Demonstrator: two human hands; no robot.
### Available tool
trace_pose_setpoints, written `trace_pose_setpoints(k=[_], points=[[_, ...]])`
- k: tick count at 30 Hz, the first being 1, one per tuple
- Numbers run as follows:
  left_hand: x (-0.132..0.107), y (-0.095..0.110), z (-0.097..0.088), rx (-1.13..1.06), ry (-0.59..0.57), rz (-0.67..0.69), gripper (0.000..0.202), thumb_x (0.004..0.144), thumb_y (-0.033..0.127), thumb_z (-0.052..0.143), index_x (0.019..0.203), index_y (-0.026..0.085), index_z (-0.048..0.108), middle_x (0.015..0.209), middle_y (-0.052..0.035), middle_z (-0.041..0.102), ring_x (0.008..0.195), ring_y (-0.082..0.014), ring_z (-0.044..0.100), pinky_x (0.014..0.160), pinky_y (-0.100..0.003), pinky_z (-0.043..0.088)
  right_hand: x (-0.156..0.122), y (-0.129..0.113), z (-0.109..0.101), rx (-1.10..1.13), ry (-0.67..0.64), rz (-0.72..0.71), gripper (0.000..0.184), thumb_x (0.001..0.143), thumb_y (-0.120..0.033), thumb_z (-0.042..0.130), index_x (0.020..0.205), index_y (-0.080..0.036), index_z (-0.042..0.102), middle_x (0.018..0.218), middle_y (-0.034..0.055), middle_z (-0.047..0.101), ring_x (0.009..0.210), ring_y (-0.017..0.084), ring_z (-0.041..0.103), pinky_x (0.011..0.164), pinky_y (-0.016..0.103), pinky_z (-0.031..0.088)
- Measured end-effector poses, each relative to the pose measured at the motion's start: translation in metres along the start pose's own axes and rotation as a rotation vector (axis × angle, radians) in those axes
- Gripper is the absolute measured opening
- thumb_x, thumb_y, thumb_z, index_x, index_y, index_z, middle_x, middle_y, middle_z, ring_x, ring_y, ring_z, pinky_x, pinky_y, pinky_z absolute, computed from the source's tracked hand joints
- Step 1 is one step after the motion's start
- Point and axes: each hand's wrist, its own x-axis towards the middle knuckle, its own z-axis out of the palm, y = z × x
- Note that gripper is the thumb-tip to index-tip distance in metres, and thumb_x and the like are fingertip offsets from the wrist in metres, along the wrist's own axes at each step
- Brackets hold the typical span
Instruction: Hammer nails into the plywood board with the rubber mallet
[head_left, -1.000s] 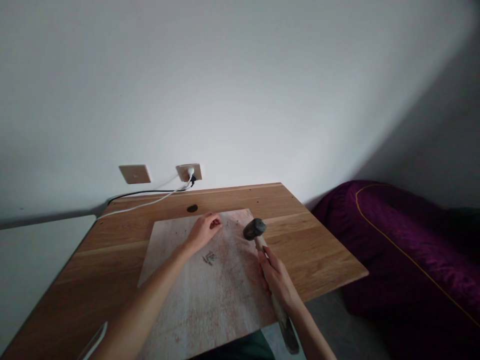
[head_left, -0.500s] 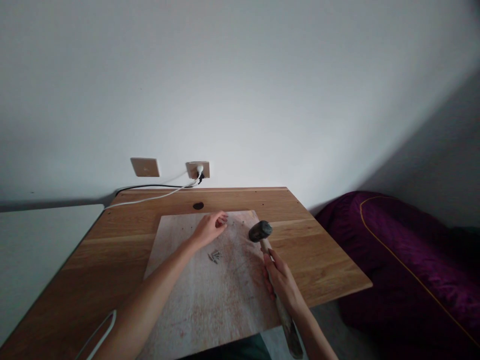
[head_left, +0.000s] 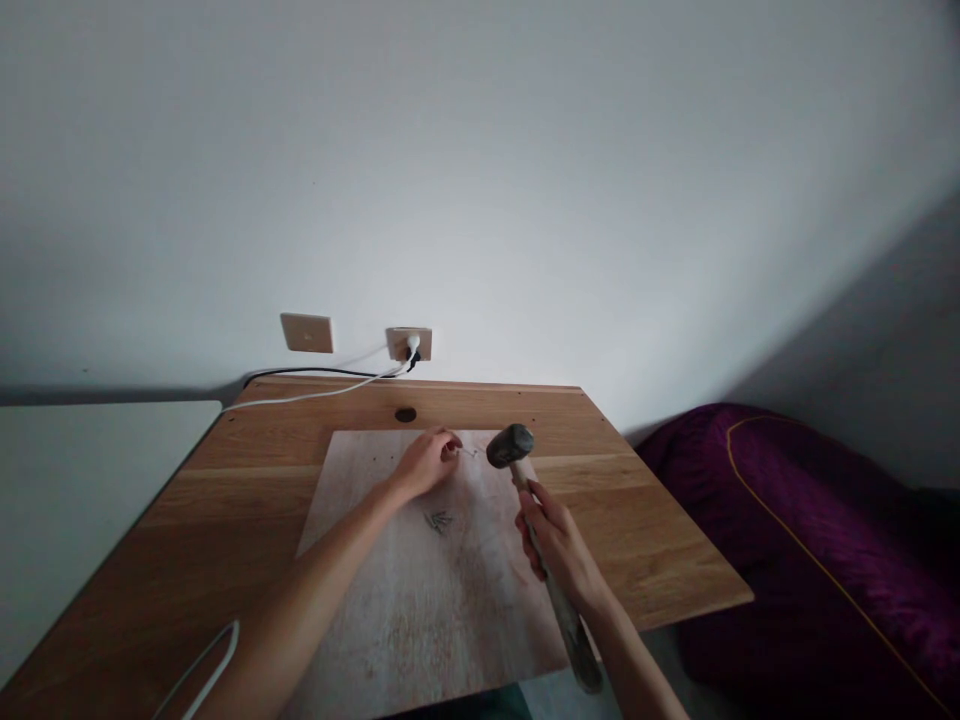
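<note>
Right hand (head_left: 555, 545) wrapped round mid-handle of hammer (head_left: 510, 446), head hovering above board (head_left: 420, 600) on tabletop (head_left: 247, 470). Hammer rigid, likely head-heavy. Left hand (head_left: 427, 465) pinches thin nail (head_left: 466, 452).

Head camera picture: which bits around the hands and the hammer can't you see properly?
Nail at the left hand's fingers: too small and dim in the head view to tell whether it stands in the board.
Hammer handle: its middle is hidden by the right hand, head view.
Loose nails: too small to count.
White cable: cut off by the bottom edge.
</note>
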Motion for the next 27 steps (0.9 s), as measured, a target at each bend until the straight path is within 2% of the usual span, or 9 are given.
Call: trace_pose_setpoints(k=[4, 6, 10, 14, 18, 23, 27], points=[[-0.003, -0.006, 0.004, -0.032, 0.007, -0.017, 0.061, 0.073, 0.03, 0.083, 0.129, 0.019, 0.061, 0.122, -0.0102, 0.061, 0.105, -0.0254, 0.065, 0.089, -0.036, 0.054, 0.017, -0.019, 0.017, -0.06, -0.087, -0.121, 0.043, 0.092, -0.063, 0.05, 0.104, -0.022, 0.053, 0.062, -0.0099, 0.047, 0.036, 0.006, 0.04, 0.028, 0.017, 0.031], [-0.003, -0.009, 0.006, -0.051, 0.017, -0.02, 0.066, 0.072, 0.03, 0.083, 0.132, 0.02, 0.057, 0.122, -0.0091, 0.059, 0.104, -0.0249, 0.064, 0.09, -0.037, 0.054, 0.024, -0.023, 0.025, -0.146, -0.126, -0.129, 0.039, 0.095, -0.058, 0.047, 0.106, -0.021, 0.055, 0.061, -0.0097, 0.048, 0.035, 0.007, 0.042, 0.028, 0.017, 0.031], [-0.002, -0.01, 0.007, -0.071, 0.028, -0.01, 0.06, 0.074, 0.026, 0.08, 0.129, 0.021, 0.057, 0.12, -0.0072, 0.058, 0.103, -0.0235, 0.063, 0.092, -0.038, 0.054, 0.031, -0.024, 0.035, -0.239, -0.146, -0.077, 0.039, 0.096, -0.054, 0.045, 0.11, -0.02, 0.057, 0.06, -0.0092, 0.048, 0.033, 0.008, 0.044, 0.027, 0.018, 0.032], [-0.001, -0.007, 0.006, -0.022, -0.002, -0.053, 0.048, 0.074, 0.023, 0.08, 0.119, 0.019, 0.061, 0.116, -0.0078, 0.061, 0.107, -0.0261, 0.063, 0.096, -0.039, 0.052, 0.032, -0.023, 0.04, -0.225, -0.117, -0.114, 0.039, 0.098, -0.053, 0.043, 0.115, -0.021, 0.057, 0.06, -0.0093, 0.048, 0.034, 0.008, 0.044, 0.028, 0.018, 0.033], [-0.002, -0.003, 0.004, -0.025, 0.037, -0.045, 0.038, 0.077, 0.024, 0.079, 0.112, 0.019, 0.064, 0.114, -0.0082, 0.063, 0.1, -0.0238, 0.065, 0.089, -0.035, 0.052, 0.034, -0.02, 0.04, -0.282, -0.137, -0.085, 0.035, 0.096, -0.052, 0.045, 0.106, -0.021, 0.058, 0.06, -0.0077, 0.05, 0.033, 0.008, 0.044, 0.027, 0.018, 0.031], [-0.001, 0.001, 0.0, -0.035, 0.009, -0.044, 0.01, 0.087, 0.027, 0.07, 0.089, 0.017, 0.069, 0.094, -0.0052, 0.068, 0.084, -0.0195, 0.065, 0.077, -0.03, 0.049, 0.031, -0.016, 0.035, -0.207, -0.061, -0.111, 0.043, 0.094, -0.059, 0.045, 0.111, -0.021, 0.056, 0.061, -0.0091, 0.048, 0.034, 0.008, 0.043, 0.028, 0.018, 0.032], [0.0, 0.003, -0.001, -0.032, -0.004, -0.039, 0.008, 0.089, 0.021, 0.063, 0.085, 0.017, 0.07, 0.091, -0.0046, 0.07, 0.081, -0.0185, 0.066, 0.075, -0.029, 0.048, 0.03, -0.013, 0.032, -0.164, -0.051, -0.084, 0.047, 0.09, -0.065, 0.047, 0.105, -0.021, 0.053, 0.061, -0.0103, 0.045, 0.035, 0.007, 0.042, 0.028, 0.018, 0.034]])
